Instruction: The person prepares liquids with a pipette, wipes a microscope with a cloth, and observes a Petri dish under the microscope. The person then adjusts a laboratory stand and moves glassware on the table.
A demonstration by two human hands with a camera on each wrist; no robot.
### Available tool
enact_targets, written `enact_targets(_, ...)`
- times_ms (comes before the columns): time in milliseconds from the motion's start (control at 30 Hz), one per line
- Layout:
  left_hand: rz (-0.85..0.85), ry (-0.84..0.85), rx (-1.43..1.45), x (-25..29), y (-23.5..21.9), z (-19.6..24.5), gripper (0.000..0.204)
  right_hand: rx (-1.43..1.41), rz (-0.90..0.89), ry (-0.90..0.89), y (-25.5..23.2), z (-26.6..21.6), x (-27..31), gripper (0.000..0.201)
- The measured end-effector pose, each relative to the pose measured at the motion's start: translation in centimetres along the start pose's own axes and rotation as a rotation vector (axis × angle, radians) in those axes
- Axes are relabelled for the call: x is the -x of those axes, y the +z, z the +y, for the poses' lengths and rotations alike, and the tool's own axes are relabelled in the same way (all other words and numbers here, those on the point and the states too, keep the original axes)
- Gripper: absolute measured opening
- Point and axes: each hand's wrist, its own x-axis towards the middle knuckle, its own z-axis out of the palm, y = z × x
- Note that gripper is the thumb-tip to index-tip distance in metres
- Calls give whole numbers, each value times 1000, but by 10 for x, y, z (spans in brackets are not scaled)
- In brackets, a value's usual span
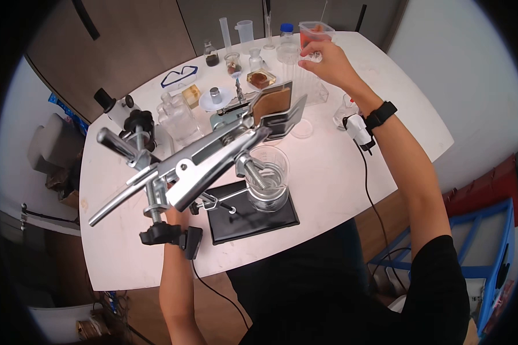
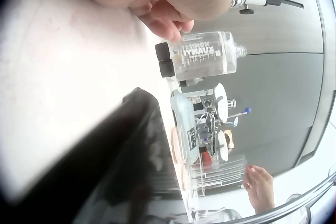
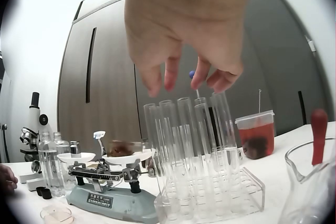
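Observation:
My right hand is over a group of upright glass test tubes in a clear rack. Its thumb and fingers point down, spread apart, with the fingertips right at the tube mouths. On the table's left side, my left hand lies low near two clear glass bottles, its fingers loosely bent and holding nothing. In the head view a large metal clamp on a stand hides most of that hand. A glass beaker stands by the stand's black base.
Behind the clamp is a balance scale with a brown lump on one pan. A microscope stands at the left, a tub of red liquid at the back. A red-bulbed dropper leans in a glass vessel. Cables trail from both wrists.

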Motion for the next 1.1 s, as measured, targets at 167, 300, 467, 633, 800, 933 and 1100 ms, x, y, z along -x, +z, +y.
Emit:
enact_targets(167, -21, -131, -8, 14, 7, 48, 12, 154, -158, 106, 6, -6, -3, 23)
enact_targets(300, -31, -36, 320, -17, -6, -29, 22, 222, -115, 33, 11, -5, -2, 21)
enact_targets(467, 39, 61, 251, -31, -14, -16, 26, 150, 0, -57, 17, 4, -4, 19)
enact_targets(633, 7, 172, 417, -25, -19, 60, 35, 172, 2, -96, 18, 6, -3, 20)
enact_targets(800, -109, 392, 429, -29, -36, 143, 47, 102, -17, -60, 17, 1, -4, 20)
enact_targets(933, -161, 562, 585, -7, -18, 219, 66, 206, 38, -115, 22, 2, -1, 18)
enact_targets(1100, -161, 556, 721, 8, -5, 245, 74, 234, -7, -70, 19, -4, -1, 16)
